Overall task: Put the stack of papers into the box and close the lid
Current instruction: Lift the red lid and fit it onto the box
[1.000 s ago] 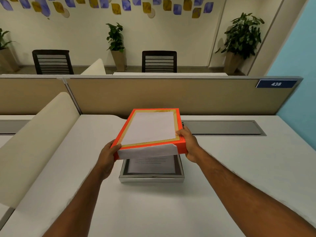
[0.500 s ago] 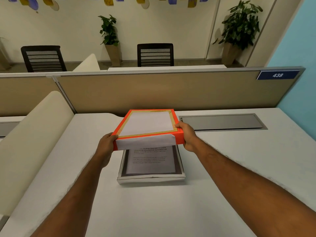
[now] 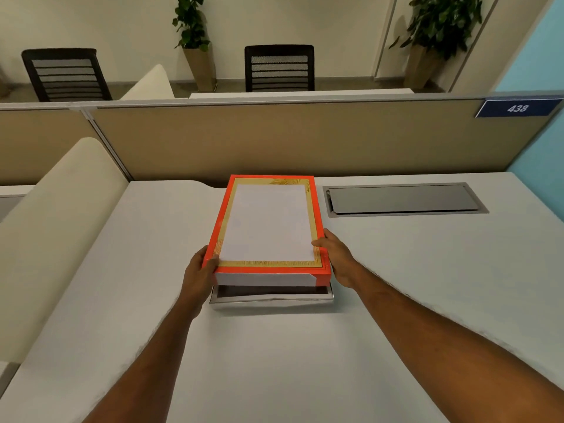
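An orange lid [image 3: 268, 224] with a gold border and a white panel hangs just above the silver box [image 3: 271, 299] on the white desk, nearly covering it. Only the box's near wall and a dark strip of its inside show. The papers in the box are hidden under the lid. My left hand [image 3: 200, 270] grips the lid's near left corner. My right hand [image 3: 335, 257] grips its near right corner.
A beige partition [image 3: 305, 141] runs along the back of the desk, with a blue sign reading 438 [image 3: 517, 108]. A grey cable hatch [image 3: 403, 198] sits right of the lid. A cream curved divider [image 3: 52, 215] borders the left side.
Both hands have lowered the lid from a tilted position above the box until it almost covers it. The printed papers seen inside before are now hidden.
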Demonstrator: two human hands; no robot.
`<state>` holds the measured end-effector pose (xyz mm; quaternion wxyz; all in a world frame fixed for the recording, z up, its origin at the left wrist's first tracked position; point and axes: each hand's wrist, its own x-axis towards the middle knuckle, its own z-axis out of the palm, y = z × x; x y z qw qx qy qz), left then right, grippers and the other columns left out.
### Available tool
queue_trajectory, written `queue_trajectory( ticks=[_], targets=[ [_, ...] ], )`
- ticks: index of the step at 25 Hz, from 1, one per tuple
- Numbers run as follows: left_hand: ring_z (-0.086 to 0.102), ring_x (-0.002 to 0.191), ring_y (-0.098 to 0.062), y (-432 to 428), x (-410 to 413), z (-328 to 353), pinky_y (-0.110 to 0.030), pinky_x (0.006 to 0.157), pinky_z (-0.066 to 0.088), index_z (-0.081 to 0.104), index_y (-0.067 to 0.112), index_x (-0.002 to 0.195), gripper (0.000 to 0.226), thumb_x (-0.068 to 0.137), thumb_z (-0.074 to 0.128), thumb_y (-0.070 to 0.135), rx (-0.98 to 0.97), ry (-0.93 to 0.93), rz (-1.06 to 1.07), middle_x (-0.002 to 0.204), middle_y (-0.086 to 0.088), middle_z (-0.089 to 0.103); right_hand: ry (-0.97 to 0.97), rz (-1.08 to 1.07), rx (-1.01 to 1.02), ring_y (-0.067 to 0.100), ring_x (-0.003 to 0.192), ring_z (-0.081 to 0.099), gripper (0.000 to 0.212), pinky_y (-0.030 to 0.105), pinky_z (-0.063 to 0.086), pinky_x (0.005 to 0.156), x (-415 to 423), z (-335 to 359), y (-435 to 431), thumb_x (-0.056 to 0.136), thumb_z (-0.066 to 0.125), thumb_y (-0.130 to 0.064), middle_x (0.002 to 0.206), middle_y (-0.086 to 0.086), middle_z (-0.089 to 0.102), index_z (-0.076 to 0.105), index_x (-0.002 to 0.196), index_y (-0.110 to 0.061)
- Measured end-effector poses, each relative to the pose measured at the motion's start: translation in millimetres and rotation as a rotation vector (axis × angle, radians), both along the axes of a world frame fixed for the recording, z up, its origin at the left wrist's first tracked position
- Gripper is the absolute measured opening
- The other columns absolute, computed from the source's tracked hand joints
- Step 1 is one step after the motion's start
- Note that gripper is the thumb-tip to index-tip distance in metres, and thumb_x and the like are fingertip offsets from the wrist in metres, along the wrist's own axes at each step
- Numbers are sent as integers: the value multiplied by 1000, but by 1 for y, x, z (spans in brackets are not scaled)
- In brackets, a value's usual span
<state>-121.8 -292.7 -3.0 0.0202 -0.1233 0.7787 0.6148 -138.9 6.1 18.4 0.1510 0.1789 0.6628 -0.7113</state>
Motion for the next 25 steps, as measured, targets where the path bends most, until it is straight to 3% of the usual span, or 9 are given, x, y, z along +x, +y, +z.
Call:
queue_trajectory(
  ticks=[5, 9, 13, 19, 25],
  targets=[
    [59, 104, -20, 2, 29, -20, -28, 73, 56, 38, 21, 143, 45, 99, 46, 33, -30, -32, -31, 124, 2, 53, 33, -23, 98, 35, 119, 60, 45, 51, 53, 98, 18, -18, 2, 99, 49, -15, 138, 10, 57, 43, 144, -17],
    [56, 110, -19, 1, 42, -29, -30, 85, 50, 38, 23, 145, 48, 99, 46, 34, -66, 3, -30, 129, 4, 52, 64, -38, 141, 31, 112, 64, 47, 42, 59, 89, 28, -25, 3, 98, 53, -16, 135, 7, 59, 44, 143, -19],
    [55, 111, -18, 2, 46, -30, -33, 88, 49, 37, 22, 145, 48, 99, 46, 34, -86, -4, -58, 129, 6, 51, 92, -64, 186, 30, 108, 66, 44, 42, 60, 86, 34, -33, 1, 98, 53, -20, 135, 6, 59, 44, 141, -22],
    [58, 105, -21, -2, 21, -22, -30, 79, 49, 47, 15, 138, 49, 98, 46, 41, -126, -29, 3, 123, 1, 56, 113, -57, 427, 29, 122, 58, 63, 43, 53, 97, 30, -38, -5, 97, 56, -35, 147, 3, 49, 29, 151, -22],
    [56, 103, -19, 9, 29, -45, -29, 86, 46, 44, 14, 139, 47, 97, 51, 33, -228, 56, -17, 121, 3, 54, 192, -8, 533, 31, 130, 53, 74, 43, 48, 103, 40, -59, -7, 93, 62, -33, 151, 6, 45, 23, 154, -18]
  ],
)
